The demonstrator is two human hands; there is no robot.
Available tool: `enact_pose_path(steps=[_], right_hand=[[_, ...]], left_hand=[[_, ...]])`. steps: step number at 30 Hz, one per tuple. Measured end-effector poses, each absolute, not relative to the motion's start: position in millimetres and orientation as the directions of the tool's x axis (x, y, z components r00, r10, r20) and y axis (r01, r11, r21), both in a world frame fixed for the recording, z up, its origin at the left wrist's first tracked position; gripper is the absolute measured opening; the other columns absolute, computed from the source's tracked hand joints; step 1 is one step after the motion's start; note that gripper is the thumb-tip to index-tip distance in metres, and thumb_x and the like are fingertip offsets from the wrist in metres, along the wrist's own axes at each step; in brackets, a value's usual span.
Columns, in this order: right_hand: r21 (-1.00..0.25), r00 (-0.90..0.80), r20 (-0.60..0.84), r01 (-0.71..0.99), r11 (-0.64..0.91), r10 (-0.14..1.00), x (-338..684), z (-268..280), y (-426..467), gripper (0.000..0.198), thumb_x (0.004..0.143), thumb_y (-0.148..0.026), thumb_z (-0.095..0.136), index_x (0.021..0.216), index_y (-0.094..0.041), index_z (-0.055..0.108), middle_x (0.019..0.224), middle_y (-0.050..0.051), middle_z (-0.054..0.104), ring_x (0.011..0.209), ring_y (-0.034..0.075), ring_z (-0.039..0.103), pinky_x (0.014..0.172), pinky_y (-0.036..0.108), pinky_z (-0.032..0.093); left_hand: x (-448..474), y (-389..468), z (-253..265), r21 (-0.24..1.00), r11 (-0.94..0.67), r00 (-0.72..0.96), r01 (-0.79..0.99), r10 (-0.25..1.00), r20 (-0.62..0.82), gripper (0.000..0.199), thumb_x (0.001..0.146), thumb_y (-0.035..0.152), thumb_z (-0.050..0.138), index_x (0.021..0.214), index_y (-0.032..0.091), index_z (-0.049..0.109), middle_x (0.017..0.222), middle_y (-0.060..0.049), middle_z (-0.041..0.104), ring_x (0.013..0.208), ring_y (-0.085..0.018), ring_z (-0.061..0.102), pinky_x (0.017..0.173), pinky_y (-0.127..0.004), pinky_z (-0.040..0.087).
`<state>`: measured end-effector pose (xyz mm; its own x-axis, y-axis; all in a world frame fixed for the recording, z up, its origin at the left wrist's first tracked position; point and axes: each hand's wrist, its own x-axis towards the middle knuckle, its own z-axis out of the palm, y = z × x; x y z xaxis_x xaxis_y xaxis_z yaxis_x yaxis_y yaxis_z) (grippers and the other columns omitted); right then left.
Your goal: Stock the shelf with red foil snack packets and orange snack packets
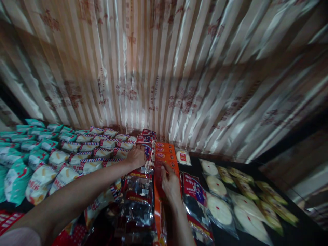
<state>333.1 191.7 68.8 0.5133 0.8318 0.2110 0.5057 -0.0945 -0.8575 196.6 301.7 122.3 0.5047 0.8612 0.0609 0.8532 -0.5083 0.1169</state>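
My left hand (138, 157) reaches across the bagged snacks, its fingers bent over a dark red printed packet (148, 151) in the upright row at the centre. Just right of that row stands a long orange box (166, 152) with round logos along it. My right hand (169, 179) is at the box's side, fingers curled and thumb close to them. A dark red patch shows by those fingertips, too blurred to name. Nearer to me, several dark packets with clear fronts (138, 191) follow in the same row. Another red-topped packet (193, 191) lies right of my right wrist.
White snack bags with striped tops (84, 147) and teal bags (38, 155) stand in rows on the left. Round white discs in clear bags (219, 208) and yellow packets (269, 208) lie on the black tabletop (298, 205) at right. A pleated printed curtain (164, 68) hangs behind.
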Motion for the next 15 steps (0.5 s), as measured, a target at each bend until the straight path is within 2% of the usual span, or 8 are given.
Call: enact_pose_path(steps=[6,10,15], right_hand=[[-0.918,0.47,0.142,0.391,-0.062,0.871,321.4,66.4,195.2,0.055,0.085,-0.053,0.039,0.118,-0.015,0.062,0.124,0.012,0.061,0.119,0.025,0.054,0.102,0.039,0.039],[-0.926,0.501,0.125,0.369,-0.081,0.856,320.8,68.9,198.5,0.058,0.084,-0.057,0.04,0.12,-0.017,0.06,0.129,0.012,0.057,0.124,0.026,0.049,0.103,0.043,0.038],[-0.934,0.453,0.124,0.354,-0.051,0.883,313.6,81.7,214.6,0.055,0.084,-0.058,0.039,0.121,-0.021,0.06,0.131,0.009,0.055,0.125,0.025,0.048,0.103,0.043,0.038]], left_hand=[[196.2,301.0,124.2,0.141,-0.511,0.505,0.848,0.86,0.079,0.041,0.082,0.023,0.042,0.12,0.008,0.049,0.12,-0.016,0.057,0.11,-0.025,0.054,0.095,-0.035,0.041],[196.2,299.9,125.4,0.155,-0.517,0.51,0.842,0.856,0.088,0.041,0.081,0.022,0.042,0.118,0.007,0.052,0.122,-0.018,0.056,0.116,-0.027,0.05,0.098,-0.036,0.039],[195.8,299.2,126.9,0.181,-0.525,0.518,0.832,0.851,0.085,0.041,0.082,0.022,0.041,0.118,0.006,0.054,0.125,-0.019,0.054,0.12,-0.028,0.046,0.102,-0.037,0.036]])
